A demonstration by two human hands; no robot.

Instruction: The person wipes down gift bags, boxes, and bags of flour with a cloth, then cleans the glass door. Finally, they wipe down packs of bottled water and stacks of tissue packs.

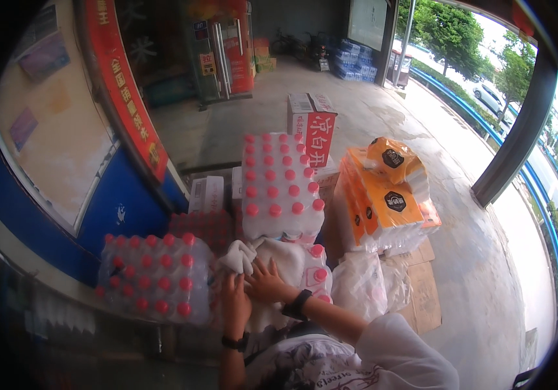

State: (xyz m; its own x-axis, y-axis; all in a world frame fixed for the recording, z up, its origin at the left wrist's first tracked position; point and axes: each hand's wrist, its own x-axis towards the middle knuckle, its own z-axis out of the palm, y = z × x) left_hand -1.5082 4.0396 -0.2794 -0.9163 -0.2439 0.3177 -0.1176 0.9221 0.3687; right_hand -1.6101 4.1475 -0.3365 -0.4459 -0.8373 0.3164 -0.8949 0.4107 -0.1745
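Note:
A white cloth lies spread over shrink-wrapped bottles in front of me, with a bunched fold standing up at its far left. My left hand is on the cloth just below that fold, fingers pointing away from me. Beside it, my right hand rests on the cloth with its fingers spread. Whether the left fingers pinch the fabric cannot be told. Red-capped bottles show at the cloth's right edge. A wrapped pack of red-capped bottles stands at the left, and a taller stack rises beyond the cloth.
Orange-and-white wrapped tissue packs are piled at the right, near plastic bags and flattened cardboard. A red-and-white carton stands behind the bottles. A blue-and-cream wall borders the left; a post stands at the right.

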